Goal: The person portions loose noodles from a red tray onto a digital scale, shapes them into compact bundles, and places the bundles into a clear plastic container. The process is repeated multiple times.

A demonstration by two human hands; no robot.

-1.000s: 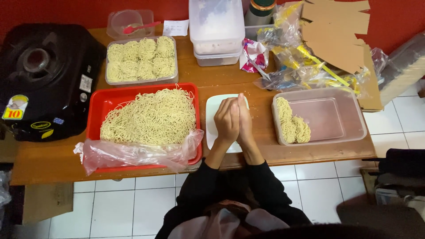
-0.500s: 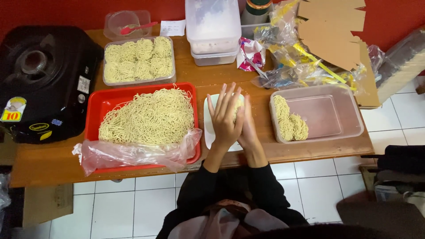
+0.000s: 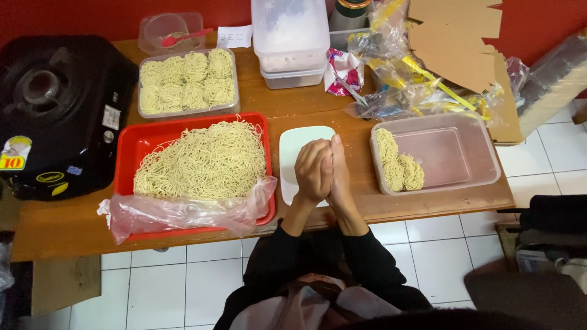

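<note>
My left hand (image 3: 312, 174) and my right hand (image 3: 340, 177) are pressed palm to palm over a white rectangular plate (image 3: 298, 142) on the wooden table (image 3: 61, 226). A small portion of yellow noodles sits between the palms, almost wholly hidden. Left of the plate, a red tray (image 3: 129, 139) holds a big loose pile of noodles (image 3: 202, 162). To the right stands a clear plastic box (image 3: 465, 153) with a few rolled noodle bundles (image 3: 398, 164) at its left end.
A clear box of several noodle bundles (image 3: 186, 79) lies behind the tray. Crumpled plastic film (image 3: 183, 211) drapes over the tray's front. A black stove (image 3: 55, 110) is at the left. Stacked clear containers (image 3: 290, 36), wrappers (image 3: 403, 85) and cardboard (image 3: 458, 43) crowd the back.
Half a second ago my fingers were spread with noodles showing between them. Now both hands are closed flat together again over the plate.
</note>
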